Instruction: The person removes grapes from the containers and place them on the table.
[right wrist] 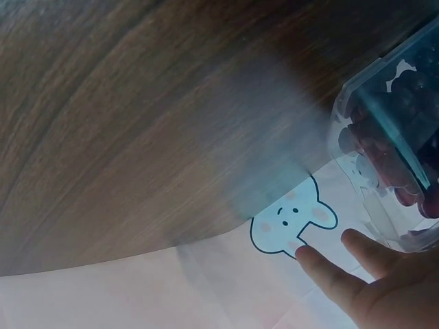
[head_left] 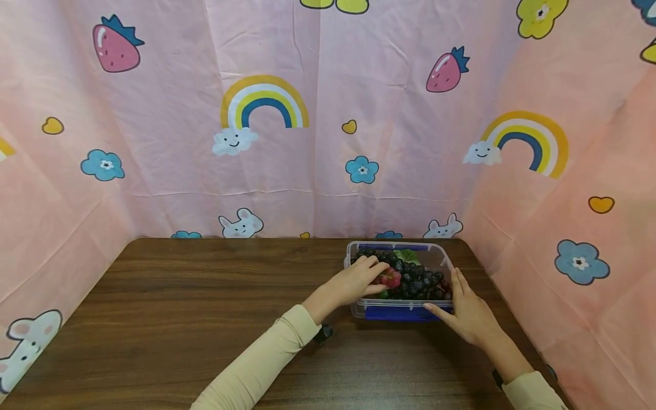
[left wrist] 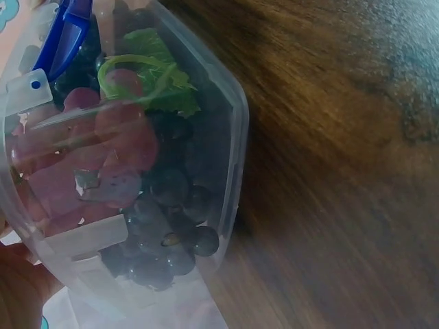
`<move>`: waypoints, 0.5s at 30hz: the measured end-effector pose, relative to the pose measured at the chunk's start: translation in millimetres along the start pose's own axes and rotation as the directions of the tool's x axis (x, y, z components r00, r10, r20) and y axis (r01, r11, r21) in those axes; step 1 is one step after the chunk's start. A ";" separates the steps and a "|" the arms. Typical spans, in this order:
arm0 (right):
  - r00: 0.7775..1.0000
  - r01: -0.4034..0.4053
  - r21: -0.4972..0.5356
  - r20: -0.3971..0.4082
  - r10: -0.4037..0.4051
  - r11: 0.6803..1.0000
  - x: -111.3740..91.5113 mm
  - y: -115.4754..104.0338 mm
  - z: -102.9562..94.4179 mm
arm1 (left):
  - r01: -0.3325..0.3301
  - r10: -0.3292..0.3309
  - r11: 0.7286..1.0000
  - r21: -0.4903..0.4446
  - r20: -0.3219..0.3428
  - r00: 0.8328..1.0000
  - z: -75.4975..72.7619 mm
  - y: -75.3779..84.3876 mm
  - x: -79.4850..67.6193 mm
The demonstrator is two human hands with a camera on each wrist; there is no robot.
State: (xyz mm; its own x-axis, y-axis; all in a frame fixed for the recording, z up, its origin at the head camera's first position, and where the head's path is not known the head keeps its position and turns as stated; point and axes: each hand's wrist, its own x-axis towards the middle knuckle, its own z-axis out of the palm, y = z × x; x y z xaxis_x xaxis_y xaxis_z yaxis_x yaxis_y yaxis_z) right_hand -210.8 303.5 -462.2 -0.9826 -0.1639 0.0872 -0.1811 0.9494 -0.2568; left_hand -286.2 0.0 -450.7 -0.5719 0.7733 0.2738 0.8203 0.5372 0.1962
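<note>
Grapes (head_left: 417,280), dark and red, sit in a clear box (head_left: 360,311) on the table's right side. The left hand (head_left: 353,282) bends round the red bunch (head_left: 390,278); the right hand (head_left: 471,316) lies against the box, fingers mostly straight. The bunch is probably light and squashy, so cup it gently underneath. Left fingertips and lower grapes seem hidden from me.

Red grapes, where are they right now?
In the head view, right of centre, the red grapes sit inside the clear box by the left hand, beside dark grapes.
</note>
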 end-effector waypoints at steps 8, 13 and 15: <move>1.000 0.005 0.015 -0.007 -0.005 1.000 0.0 -0.2 0.5 | -0.038 0.041 0.998 0.041 -0.054 0.998 -3.0 2.2 5.6; 1.000 0.002 0.019 0.000 -0.002 1.000 0.3 0.1 0.3 | -0.048 0.055 0.992 0.113 -0.064 0.996 -7.5 3.4 10.4; 1.000 -0.002 0.016 0.001 0.002 1.000 0.2 0.7 0.2 | -0.037 0.045 0.991 0.130 -0.054 0.998 -11.7 4.3 12.4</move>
State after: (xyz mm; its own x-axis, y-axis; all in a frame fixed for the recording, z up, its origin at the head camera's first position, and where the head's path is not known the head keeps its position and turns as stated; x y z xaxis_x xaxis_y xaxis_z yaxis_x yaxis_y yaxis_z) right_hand -211.1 304.0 -462.5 -0.9830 -0.1624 0.0861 -0.1801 0.9451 -0.2726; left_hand -289.9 8.0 -435.5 -0.5342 0.7771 0.3328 0.8347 0.5471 0.0621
